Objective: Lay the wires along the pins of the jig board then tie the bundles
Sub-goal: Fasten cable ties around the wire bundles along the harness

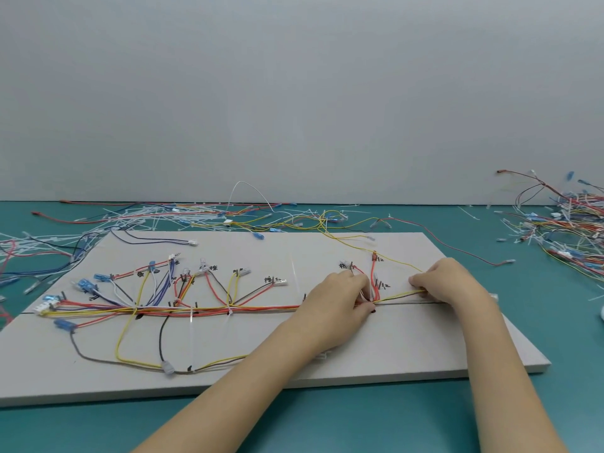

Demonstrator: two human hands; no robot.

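Wires [228,309]: light, limp (springy); grip beside a pin.
Left hand [340,297]: fingers pressing bundle, right of centre.
Right hand [447,281]: pinching yellow wire [400,295].

teal tabletop [327,426] below a plain grey wall [294,93].

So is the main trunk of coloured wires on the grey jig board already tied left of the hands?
Tied. White cable ties cinch the trunk of coloured wires on the grey jig board at several points.

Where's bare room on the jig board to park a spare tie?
Free: the jig board near edge right of the forearms, and its far strip between the purple lead and yellow wire. Crowded: the main bundle and the branches above it.
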